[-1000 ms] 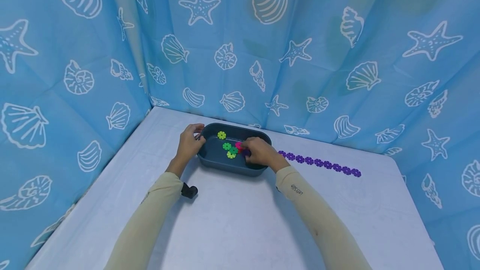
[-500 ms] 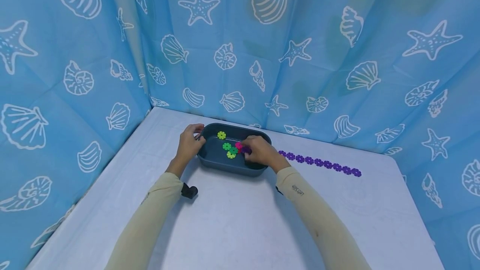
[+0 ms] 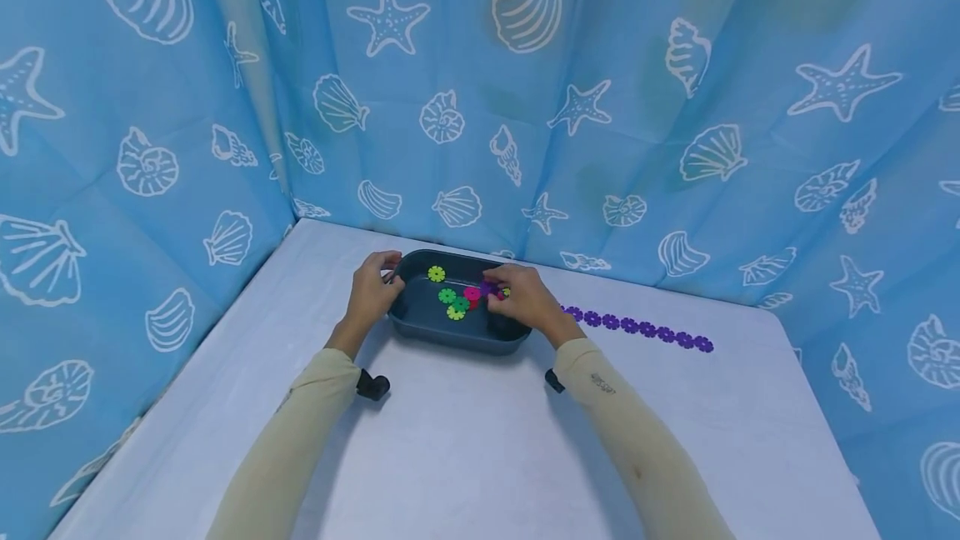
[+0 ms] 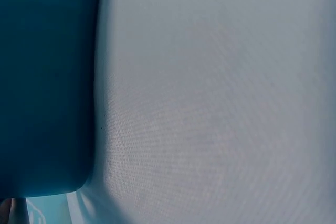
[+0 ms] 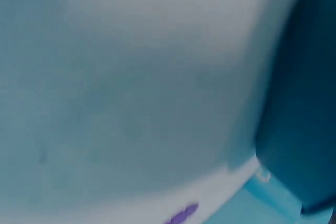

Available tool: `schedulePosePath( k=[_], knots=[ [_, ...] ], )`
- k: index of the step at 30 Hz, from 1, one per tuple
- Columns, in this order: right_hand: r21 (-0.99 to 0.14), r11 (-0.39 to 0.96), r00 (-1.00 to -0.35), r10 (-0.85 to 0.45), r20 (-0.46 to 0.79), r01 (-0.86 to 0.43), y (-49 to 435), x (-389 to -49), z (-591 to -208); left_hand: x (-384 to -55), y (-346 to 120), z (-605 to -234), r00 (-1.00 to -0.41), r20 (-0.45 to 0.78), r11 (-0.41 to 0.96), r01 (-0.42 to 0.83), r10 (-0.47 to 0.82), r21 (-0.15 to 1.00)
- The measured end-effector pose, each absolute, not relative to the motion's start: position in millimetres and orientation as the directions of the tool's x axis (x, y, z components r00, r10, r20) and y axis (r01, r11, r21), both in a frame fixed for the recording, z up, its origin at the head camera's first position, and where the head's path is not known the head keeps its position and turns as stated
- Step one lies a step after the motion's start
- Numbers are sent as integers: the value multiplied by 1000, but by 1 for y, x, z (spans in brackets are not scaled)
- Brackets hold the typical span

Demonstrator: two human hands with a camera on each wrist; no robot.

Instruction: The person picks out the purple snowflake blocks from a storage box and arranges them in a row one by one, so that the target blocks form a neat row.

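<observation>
A dark blue-grey oval tub (image 3: 450, 340) stands near the back of the table; its outer wall fills one side of each wrist view. At its left end my left hand (image 3: 371, 294) grips the rim between thumb and fingers. Over the tub's right half, my right hand (image 3: 528, 302) pinches a purple flower-shaped disc (image 3: 487, 288). Beneath and beside it in the tub lie several more discs: a pink one (image 3: 472, 293), green ones (image 3: 447, 296) and a yellow one (image 3: 437, 273) apart towards the back. Part of the tub's right inside is hidden behind the right hand.
A row of purple flower discs (image 3: 647, 329) runs rightward from beside the tub on the white-covered table (image 3: 465, 457). Blue shell-print curtains (image 3: 480, 107) hang close behind and at both sides. Black wrist-worn devices (image 3: 372, 386) hang under the sleeves.
My right hand has lifted slightly with the purple disc, and a yellow-green disc now shows by its fingers. The left hand keeps its grip on the rim. The head view has shifted a little.
</observation>
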State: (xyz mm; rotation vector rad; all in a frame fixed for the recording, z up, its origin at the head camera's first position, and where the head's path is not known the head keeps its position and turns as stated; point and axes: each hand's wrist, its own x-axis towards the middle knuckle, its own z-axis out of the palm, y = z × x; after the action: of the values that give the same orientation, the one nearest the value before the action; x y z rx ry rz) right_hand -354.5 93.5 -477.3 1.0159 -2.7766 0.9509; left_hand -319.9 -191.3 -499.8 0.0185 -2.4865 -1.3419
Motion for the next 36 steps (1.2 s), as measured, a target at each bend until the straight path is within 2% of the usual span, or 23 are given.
schedulePosePath(
  k=[7, 16, 21, 29, 36],
  knots=[
    [-579, 592, -818, -501, 282, -561, 134, -356, -459, -321, -191, -502, -950, 270, 569, 136, -159, 811],
    [-564, 740, -928, -333, 165, -366, 222, -350, -447, -318, -189, -499, -956, 246, 575, 114, -157, 810],
    [-525, 812, -966, -234, 109, -256, 273, -344, -448, -317, -189, -498, -953, 261, 579, 127, -154, 805],
    [-506, 854, -993, -113, 44, -120, 343, -328, -455, -316, -189, -496, -955, 249, 583, 111, -162, 805],
    [-491, 871, -1000, -7, 14, -13, 383, -314, -470, -316, -188, -496, -957, 243, 580, 109, -158, 807]
  ],
)
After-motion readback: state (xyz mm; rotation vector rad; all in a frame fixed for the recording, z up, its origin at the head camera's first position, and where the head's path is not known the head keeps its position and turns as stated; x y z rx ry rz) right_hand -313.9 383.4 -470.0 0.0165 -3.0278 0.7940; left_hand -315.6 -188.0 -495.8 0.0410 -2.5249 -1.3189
